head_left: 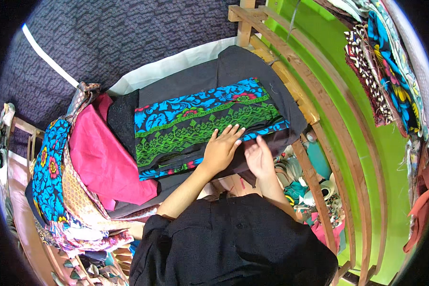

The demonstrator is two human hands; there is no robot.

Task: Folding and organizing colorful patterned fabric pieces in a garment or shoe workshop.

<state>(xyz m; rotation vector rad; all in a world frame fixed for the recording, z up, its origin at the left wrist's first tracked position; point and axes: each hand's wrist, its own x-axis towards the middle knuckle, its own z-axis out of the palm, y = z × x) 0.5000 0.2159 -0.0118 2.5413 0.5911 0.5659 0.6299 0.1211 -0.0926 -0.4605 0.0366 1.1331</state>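
Grey cloth (188, 86) under patterned fabric (195, 124)

A plain black shirt (233, 243) is worn, its sleeves (150, 233) leaving both forearms (186, 190) bare.

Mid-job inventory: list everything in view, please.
Patterned cloth: 1, blue-green-black, centre
Covering: 1, dark grey, beneath patterned cloth
Satiny cloth: 1, pink, left-centre
Lacy cloth: 1, black, beside satiny cloth
Floral cloth: 1, blue-red, far left
Small-print cloth: 1, tan, left
Wooden slats: several, brown, right
Panel: 1, green, behind slats
Hanging fabrics: several, mixed, upper right
Backdrop: 1, dark patterned, upper left
Scraps: many, mixed, lower right
Left hand: 1, bare, on patterned cloth
Right hand: 1, bare, by its near edge
Shirt: 1, black, bottom
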